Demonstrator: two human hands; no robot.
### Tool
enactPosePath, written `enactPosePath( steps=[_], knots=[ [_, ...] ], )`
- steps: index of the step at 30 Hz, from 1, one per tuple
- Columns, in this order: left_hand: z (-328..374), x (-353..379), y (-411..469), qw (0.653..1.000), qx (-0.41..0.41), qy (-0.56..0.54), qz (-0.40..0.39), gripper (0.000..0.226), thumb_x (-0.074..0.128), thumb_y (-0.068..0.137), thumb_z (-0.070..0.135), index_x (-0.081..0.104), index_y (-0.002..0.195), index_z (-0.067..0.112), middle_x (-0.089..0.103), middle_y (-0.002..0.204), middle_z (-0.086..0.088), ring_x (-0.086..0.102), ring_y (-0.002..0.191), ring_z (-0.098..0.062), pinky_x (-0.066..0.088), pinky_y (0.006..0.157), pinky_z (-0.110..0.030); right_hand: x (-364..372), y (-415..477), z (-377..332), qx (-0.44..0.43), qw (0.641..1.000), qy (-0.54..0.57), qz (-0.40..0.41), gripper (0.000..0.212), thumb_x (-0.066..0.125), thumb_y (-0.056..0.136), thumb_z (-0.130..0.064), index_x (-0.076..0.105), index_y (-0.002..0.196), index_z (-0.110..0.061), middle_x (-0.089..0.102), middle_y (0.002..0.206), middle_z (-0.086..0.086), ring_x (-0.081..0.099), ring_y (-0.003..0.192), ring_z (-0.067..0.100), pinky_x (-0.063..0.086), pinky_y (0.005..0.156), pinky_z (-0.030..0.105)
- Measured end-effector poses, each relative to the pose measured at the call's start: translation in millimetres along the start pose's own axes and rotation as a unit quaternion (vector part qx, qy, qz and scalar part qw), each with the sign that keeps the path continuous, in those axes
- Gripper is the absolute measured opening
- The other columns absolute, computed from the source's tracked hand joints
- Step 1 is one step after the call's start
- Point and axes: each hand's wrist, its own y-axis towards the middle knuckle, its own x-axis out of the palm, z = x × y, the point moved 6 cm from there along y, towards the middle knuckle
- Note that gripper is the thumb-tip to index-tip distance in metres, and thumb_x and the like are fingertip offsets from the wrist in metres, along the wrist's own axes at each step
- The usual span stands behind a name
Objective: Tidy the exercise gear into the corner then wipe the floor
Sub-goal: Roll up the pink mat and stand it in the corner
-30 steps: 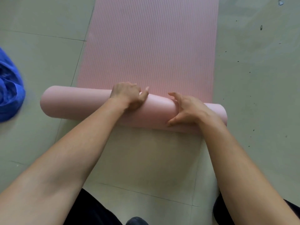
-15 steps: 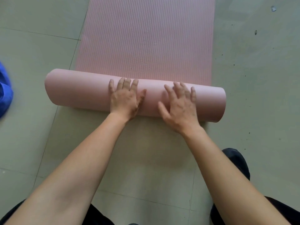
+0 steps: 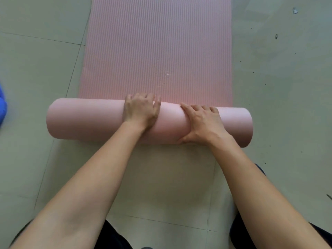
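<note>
A pink yoga mat lies on the floor, its near end rolled into a thick roll (image 3: pixel 86 119) that lies crosswise. The unrolled ribbed part (image 3: pixel 158 47) stretches away to the top of the view. My left hand (image 3: pixel 142 112) sits on the middle of the roll with its fingers curled over the far side. My right hand (image 3: pixel 203 123) grips the roll just to the right, fingers over the top and thumb down the near side. The roll's left end juts out past the flat part's left edge.
Pale green floor tiles (image 3: pixel 280 105) surround the mat, with small dark specks on the right. A blue object (image 3: pixel 2 106) shows at the left edge. My dark-clothed knees (image 3: pixel 115 236) are at the bottom, close to the roll.
Half a second ago both hands lay flat on the roll with straight fingers. Now the fingers curl round it, and the roll looks thicker with less flat mat beyond it.
</note>
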Motion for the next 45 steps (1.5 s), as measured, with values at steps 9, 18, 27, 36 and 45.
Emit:
enactPosePath(
  steps=[9,18,27,36,45],
  knots=[
    [-13,-14,-14,0.979,-0.087,-0.054,0.178,0.034,0.041,0.098,0.033,0.062,0.116,0.013,0.058,0.125,-0.015,0.051,0.119,-0.035,0.024,0.111,-0.056,-11,-8,15,0.099,0.951,0.07,0.284,0.062,0.057,0.095,-0.05,0.045,0.148,-0.021,0.041,0.152,0.017,0.035,0.144,0.037,0.019,0.118,0.059],
    [-14,13,1,0.996,-0.036,-0.022,0.078,0.056,0.021,0.101,0.047,0.054,0.131,0.013,0.057,0.135,-0.01,0.041,0.135,-0.035,0.012,0.114,-0.06,19,17,0,0.01,0.997,-0.039,0.067,0.119,0.073,0.075,-0.051,-0.008,0.158,-0.028,-0.012,0.166,0.014,-0.014,0.153,0.032,-0.011,0.122,0.054],
    [-6,-41,31,0.997,0.014,0.036,0.072,0.058,0.025,0.101,0.04,0.07,0.087,0.006,0.07,0.083,-0.023,0.065,0.074,-0.039,0.04,0.069,-0.038,-24,22,12,0.013,0.994,0.021,0.108,0.101,0.076,0.068,-0.036,0.025,0.155,-0.031,0.047,0.147,0.003,0.042,0.138,0.027,0.017,0.12,0.047],
    [-6,7,11,0.986,-0.068,0.007,-0.154,0.061,0.022,0.102,0.044,0.061,0.123,0.002,0.06,0.129,-0.024,0.056,0.118,-0.04,0.043,0.096,-0.044,6,-22,-4,0.036,0.996,0.004,0.082,0.09,0.068,0.072,-0.047,0.031,0.152,-0.026,0.03,0.157,0.014,0.025,0.147,0.033,0.011,0.123,0.053],
    [-18,-23,-8,0.996,-0.041,-0.045,0.064,0.045,0.031,0.098,0.037,0.062,0.105,0.007,0.062,0.11,-0.018,0.055,0.101,-0.037,0.04,0.085,-0.044,25,-6,-7,0.02,0.961,0.043,0.272,0.048,0.049,0.098,-0.011,0.048,0.146,-0.016,0.043,0.153,0.017,0.035,0.145,0.039,0.01,0.12,0.056]
  ],
)
